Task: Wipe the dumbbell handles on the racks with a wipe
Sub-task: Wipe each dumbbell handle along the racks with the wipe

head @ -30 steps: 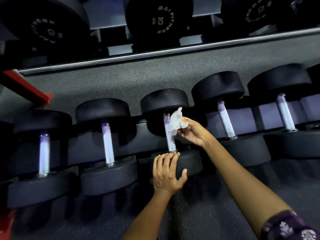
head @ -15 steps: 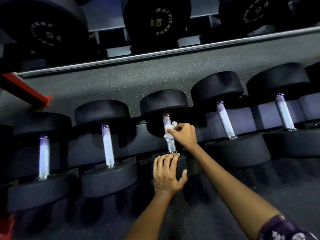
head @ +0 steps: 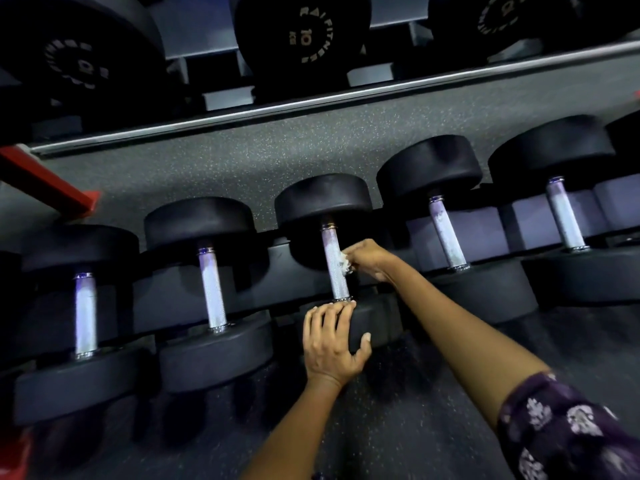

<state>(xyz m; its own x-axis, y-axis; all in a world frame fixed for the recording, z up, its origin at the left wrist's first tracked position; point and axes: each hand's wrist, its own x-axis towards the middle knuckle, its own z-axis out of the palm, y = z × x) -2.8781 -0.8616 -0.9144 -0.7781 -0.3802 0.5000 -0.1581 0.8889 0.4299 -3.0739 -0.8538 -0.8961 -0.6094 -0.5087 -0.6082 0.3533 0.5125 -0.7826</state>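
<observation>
A row of black dumbbells with silver knurled handles lies on the lower rack. The middle dumbbell's handle [head: 333,266] runs up from its near head [head: 377,318] to its far head [head: 322,199]. My right hand [head: 369,258] pinches a small crumpled white wipe [head: 345,263] against the right side of that handle, about halfway along. My left hand [head: 330,341] rests on the near head, fingers spread over its top and thumb on its front face.
Neighbouring dumbbell handles stand to the left [head: 212,289] [head: 85,313] and right [head: 446,233] [head: 564,213]. An upper shelf rail [head: 311,98] carries larger dumbbells [head: 304,32]. A red frame bar [head: 45,183] is at the left. Speckled grey floor lies below.
The right hand slid down the middle handle and bunched the wipe small against its right side. The left hand stayed on the near head.
</observation>
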